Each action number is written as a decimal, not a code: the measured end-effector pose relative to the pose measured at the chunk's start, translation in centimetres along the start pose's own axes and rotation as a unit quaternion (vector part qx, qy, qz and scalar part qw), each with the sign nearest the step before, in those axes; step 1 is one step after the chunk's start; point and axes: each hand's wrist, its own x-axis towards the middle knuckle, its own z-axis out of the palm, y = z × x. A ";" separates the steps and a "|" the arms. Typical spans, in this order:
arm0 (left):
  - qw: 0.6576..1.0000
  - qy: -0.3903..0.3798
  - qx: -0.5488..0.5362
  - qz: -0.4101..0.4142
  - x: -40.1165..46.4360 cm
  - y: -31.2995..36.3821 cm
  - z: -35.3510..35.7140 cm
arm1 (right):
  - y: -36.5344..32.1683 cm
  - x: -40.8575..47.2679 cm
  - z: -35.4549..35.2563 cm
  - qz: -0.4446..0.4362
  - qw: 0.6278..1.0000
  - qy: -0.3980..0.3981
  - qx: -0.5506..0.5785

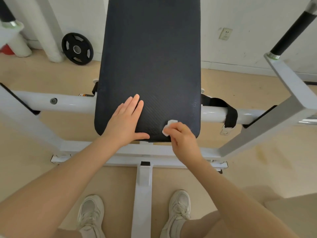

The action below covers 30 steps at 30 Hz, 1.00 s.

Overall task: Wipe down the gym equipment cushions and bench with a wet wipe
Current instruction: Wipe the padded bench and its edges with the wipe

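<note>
No containers in view. Left hand (pixel 126 122) flat on the dark cushion (pixel 151 57) near its close end, fingers straight and together, thumb spread along the edge. Right hand (pixel 181 140) curled, grip pinching a small white wet wipe (pixel 169 127) against the cushion's near right corner; most of the wipe hidden under the fingers. White frame (pixel 68 103) crossing beneath the cushion, a black strap (pixel 229 112) looped on its right tube. Black weight plate (pixel 77 48) leaning at the wall, well apart. Cushion's far end cut off at the top edge. White shoes (pixel 91 213) on the floor below, partly cropped.
</note>
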 end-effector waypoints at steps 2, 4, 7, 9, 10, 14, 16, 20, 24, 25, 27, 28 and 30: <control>1.000 -0.004 -0.023 0.005 -0.1 -0.4 -0.1 | 0.0 1.6 -0.5 0.022 0.999 0.003 0.030; 0.999 0.011 -0.046 0.004 -0.5 -1.2 -0.1 | 0.1 4.9 -1.3 0.097 0.993 0.029 0.057; 0.999 0.029 -0.040 -0.008 -1.3 -2.7 -0.1 | 0.4 8.6 -0.7 0.174 0.982 0.043 0.059; 0.999 0.013 -0.034 -0.019 -1.7 -3.8 -0.1 | -0.5 8.8 0.6 0.130 0.990 0.049 0.011; 0.999 0.001 -0.029 -0.019 -1.8 -4.3 -0.1 | -1.0 8.1 1.3 0.087 0.995 0.036 0.004; 1.000 -0.014 -0.020 -0.013 -1.6 -4.8 0.1 | -3.4 4.2 2.6 -0.048 0.997 -0.054 0.030; 1.000 -0.011 -0.020 -0.015 -1.5 -4.8 0.2 | -3.6 4.7 2.1 -0.070 0.994 -0.076 0.033; 0.999 0.005 -0.044 -0.015 -1.5 -5.1 0.5 | -1.6 10.3 0.4 0.090 0.994 0.048 0.030; 0.997 0.016 -0.068 -0.012 -1.2 -5.2 0.9 | -1.5 11.0 1.7 0.110 0.992 0.055 0.006; 0.997 0.018 -0.071 -0.013 -1.2 -5.3 1.1 | -2.1 9.8 2.5 0.075 0.996 0.054 0.006; 0.997 0.021 -0.077 -0.008 -1.3 -5.3 1.2 | -3.6 6.7 3.7 0.006 1.000 0.025 0.015; 0.996 0.022 -0.081 -0.006 -1.3 -5.4 1.2 | -4.4 5.3 4.1 -0.016 0.999 -0.005 0.027; 0.995 0.023 -0.096 0.000 -1.4 -5.5 1.1 | -5.1 4.5 4.1 -0.038 0.997 -0.053 0.049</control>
